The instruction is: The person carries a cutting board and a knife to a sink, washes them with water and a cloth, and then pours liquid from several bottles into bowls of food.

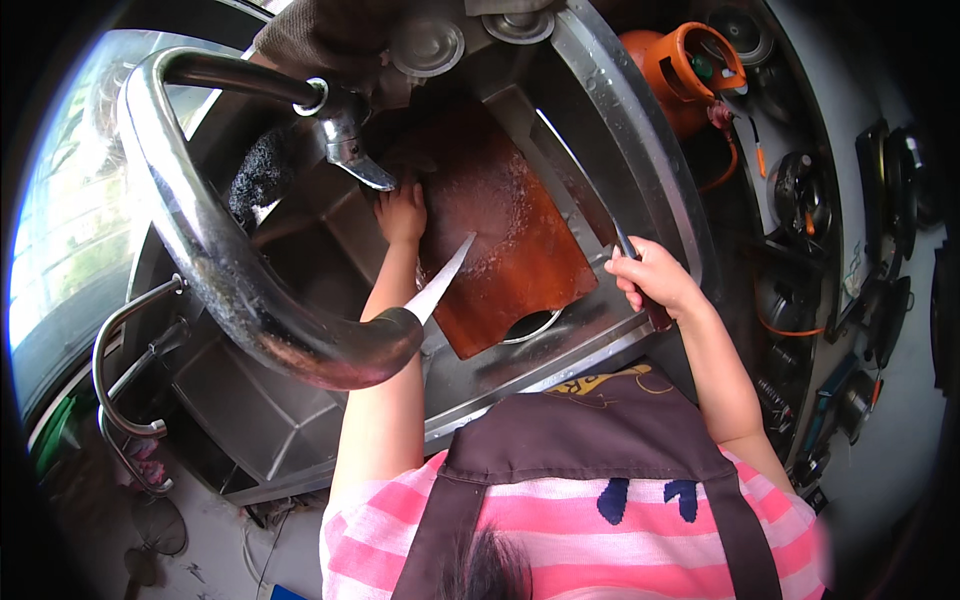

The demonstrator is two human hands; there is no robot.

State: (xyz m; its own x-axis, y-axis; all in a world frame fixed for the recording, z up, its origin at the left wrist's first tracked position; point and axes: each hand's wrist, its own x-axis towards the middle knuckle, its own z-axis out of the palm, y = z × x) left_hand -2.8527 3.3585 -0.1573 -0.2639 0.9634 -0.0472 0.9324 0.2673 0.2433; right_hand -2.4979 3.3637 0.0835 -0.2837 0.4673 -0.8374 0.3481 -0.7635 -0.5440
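Observation:
A cutting board (517, 247), reddish brown and wet, lies slanted in a stainless steel sink (307, 412). Water runs onto it from the curved metal faucet spout (247, 315). My right hand (652, 277) grips the dark handle of a kitchen knife (577, 161) to the right of the board. Its blade points away from me, with one long edge shining. By the board's left side, my left hand (403, 215) reaches just below the faucet lever (364, 166). Whether its fingertips touch the lever or the board cannot be made out.
An orange gas cylinder (682, 71) stands beyond the sink's right rim (637, 112). A dark scouring pad (259, 176) sits left of the faucet lever. Metal lids (427, 46) and a brown cloth (322, 37) are at the far edge. Pans (900, 172) are along the right.

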